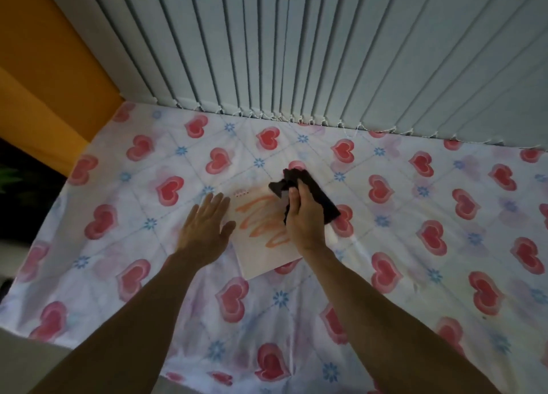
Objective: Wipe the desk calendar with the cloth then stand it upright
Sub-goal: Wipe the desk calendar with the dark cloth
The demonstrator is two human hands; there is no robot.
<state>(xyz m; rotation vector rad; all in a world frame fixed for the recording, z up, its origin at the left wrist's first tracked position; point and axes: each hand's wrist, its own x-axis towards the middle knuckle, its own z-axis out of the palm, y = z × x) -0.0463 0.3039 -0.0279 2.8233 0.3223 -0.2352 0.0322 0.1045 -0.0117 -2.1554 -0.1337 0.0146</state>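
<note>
Item: flat white card desk calendar with orange scrawl [261, 230], lying face-up mid-counter on the heart-and-flower printed cloth cover [415, 245], tilted a little, its near corner toward us.

Handling: we judge it light, thin and fairly stiff, likely to slide on the loose cover when rubbed; best pinned at its left edge while wiping, then lifted by the near edge or the far bound edge to stand it.

Item: dark crumpled wiping cloth [308, 192], soft and limp, bunched over the calendar's far right corner.

Right hand [305, 218]: fingers closed around the dark cloth, pressing it to the calendar.

Left hand [207, 227]: fingers open and spread flat, at the calendar's left edge; contact we cannot confirm.

Obscured: the right side of the calendar sits under hand and cloth; small print at its far left corner is unreadable; its folding stand is not visible. Pale vertical blinds [326, 52] close the far side.
</note>
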